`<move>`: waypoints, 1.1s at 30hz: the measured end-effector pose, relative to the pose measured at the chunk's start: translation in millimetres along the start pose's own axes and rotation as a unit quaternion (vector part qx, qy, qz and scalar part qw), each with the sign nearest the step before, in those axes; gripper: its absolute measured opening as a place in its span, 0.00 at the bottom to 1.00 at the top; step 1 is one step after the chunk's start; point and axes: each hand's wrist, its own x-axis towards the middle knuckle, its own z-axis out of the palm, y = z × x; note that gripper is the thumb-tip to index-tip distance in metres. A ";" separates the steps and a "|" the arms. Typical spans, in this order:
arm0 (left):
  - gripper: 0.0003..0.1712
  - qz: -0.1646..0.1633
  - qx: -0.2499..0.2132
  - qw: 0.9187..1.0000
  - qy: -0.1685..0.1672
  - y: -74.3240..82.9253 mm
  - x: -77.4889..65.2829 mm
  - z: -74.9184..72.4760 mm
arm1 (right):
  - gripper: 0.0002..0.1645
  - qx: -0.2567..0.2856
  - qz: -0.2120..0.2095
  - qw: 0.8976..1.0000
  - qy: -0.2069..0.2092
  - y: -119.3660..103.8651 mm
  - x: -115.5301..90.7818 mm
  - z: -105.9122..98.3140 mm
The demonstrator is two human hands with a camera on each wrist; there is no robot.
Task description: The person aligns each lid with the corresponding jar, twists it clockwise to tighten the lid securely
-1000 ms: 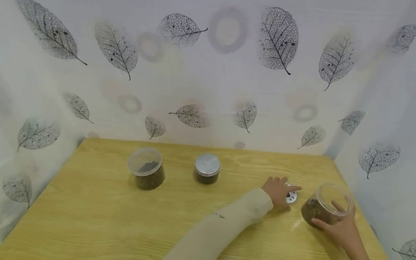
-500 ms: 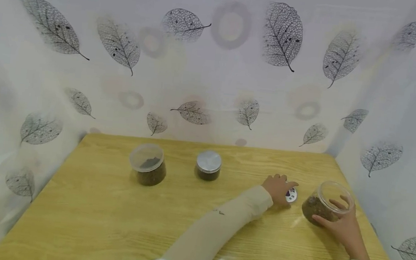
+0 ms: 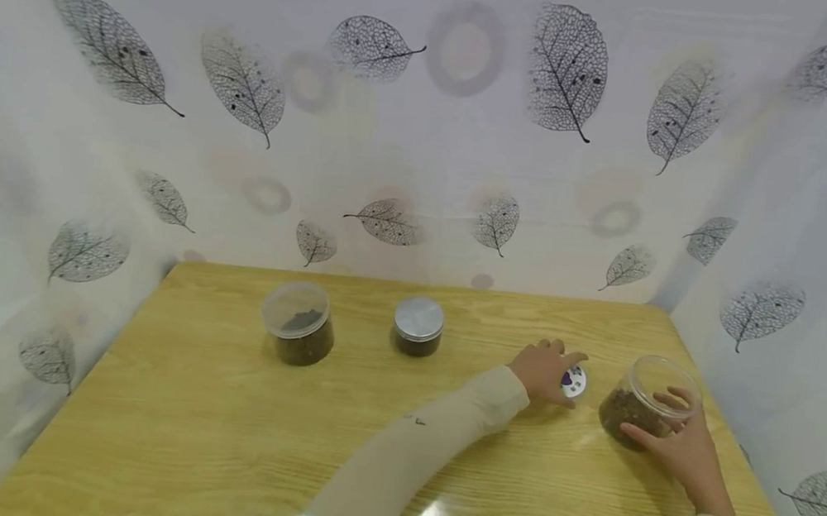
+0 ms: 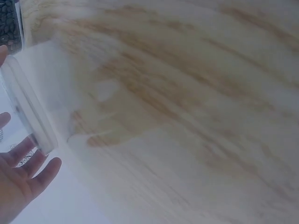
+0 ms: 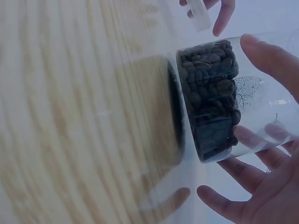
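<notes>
My right hand [image 3: 690, 451] grips a clear jar [image 3: 627, 407] part-filled with dark brown coffee beans [image 5: 210, 93], at the right of the table. Its mouth is uncovered, and the jar leans a little. In the right wrist view the thumb lies on one side of the jar and the fingers on the other, with the base close over the table. Left of the jar, my left hand [image 3: 543, 372] holds a round white lid [image 3: 573, 381] with purple print. The left wrist view shows that lid on edge between the fingertips [image 4: 49, 170], close above the tabletop.
A larger clear-lidded tub [image 3: 303, 343] with dark contents stands at the back left. Near the back middle is a small jar [image 3: 416, 341] with a silver lid. Leaf-patterned cloth [image 3: 441, 128] walls in the wooden table [image 3: 231, 440] at the back and sides.
My left hand has drawn a little to the left with the lid, away from the jar. My right hand keeps its hold on the jar. The head view has shifted slightly.
</notes>
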 end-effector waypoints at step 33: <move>0.43 0.029 -0.183 0.977 0.101 -66.5 -116.2 -44.5 | 0.59 -0.060 -0.118 0.990 0.047 -47.4 -16.6 26.3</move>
